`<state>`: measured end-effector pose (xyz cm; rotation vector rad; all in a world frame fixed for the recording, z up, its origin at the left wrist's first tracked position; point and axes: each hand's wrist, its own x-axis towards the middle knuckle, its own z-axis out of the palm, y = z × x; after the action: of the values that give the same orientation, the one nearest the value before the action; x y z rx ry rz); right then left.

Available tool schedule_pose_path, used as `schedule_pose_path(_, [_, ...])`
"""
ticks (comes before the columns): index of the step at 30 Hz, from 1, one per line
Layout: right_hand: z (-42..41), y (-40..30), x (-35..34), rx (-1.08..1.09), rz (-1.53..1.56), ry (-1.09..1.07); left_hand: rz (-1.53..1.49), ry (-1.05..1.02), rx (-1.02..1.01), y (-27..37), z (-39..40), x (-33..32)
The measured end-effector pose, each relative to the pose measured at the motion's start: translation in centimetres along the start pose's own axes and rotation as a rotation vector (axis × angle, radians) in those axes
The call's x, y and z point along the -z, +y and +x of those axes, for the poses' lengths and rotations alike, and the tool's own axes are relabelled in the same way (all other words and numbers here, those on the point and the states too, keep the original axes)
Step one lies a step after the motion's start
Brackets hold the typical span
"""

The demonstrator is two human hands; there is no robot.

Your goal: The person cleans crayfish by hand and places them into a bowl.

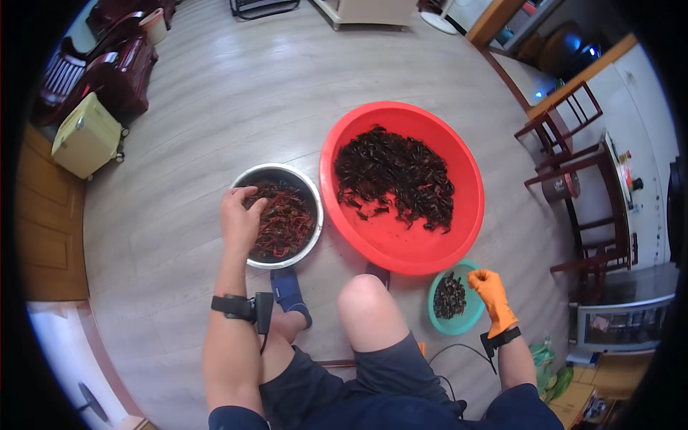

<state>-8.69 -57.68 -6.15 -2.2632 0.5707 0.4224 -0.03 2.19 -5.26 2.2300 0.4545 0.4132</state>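
My bare left hand (240, 214) is over the left rim of a round metal pot (318, 223), thumb and fingers apart, with nothing seen between them. Reddish crayfish (285, 220) fill much of the pot. Beside it, a large red plastic basin (376, 244) carries a heap of dark crayfish (398, 174), mostly towards its far side. My right hand (490, 295), in an orange glove, is curled into a fist at the right rim of a small green plastic basket (473, 314). Small dark pieces (450, 295), perhaps crayfish parts, lie in that basket.
My knee (371, 301) and slippered foot (287, 287) are close to the containers. A black cable (467, 346) runs near my right wrist. Wooden chairs (564, 123) and a table stand to the right. A pale yellow suitcase (88, 137) is on the left.
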Motion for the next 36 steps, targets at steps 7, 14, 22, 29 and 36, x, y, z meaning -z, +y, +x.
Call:
schedule_pose_path(7, [5.1, 6.6, 0.7, 0.231, -0.958, 0.075, -0.006, -0.192, -0.017, 3.5, -0.5, -1.0])
schedule_pose_path(14, [16.2, -12.0, -10.0, 0.709, -0.78, -0.126, 0.024, -0.213, -0.067, 7.4, -1.5, 0.9])
schedule_pose_path(22, [33.0, -6.6, -29.9, 0.997, -1.014, -0.172, 0.068, -0.32, 0.154, 7.4, -0.4, 1.5])
schedule_pose_path(29, [29.4, -8.4, -27.0, 0.779, -0.569, -0.114, 0.005, -0.35, 0.092, 8.9, 0.6, -0.6])
schedule_pose_path(36, [14.3, -19.8, -13.2, 0.043, 0.725, -0.444, -0.099, -0.41, -0.188, 12.3, -1.3, -4.3])
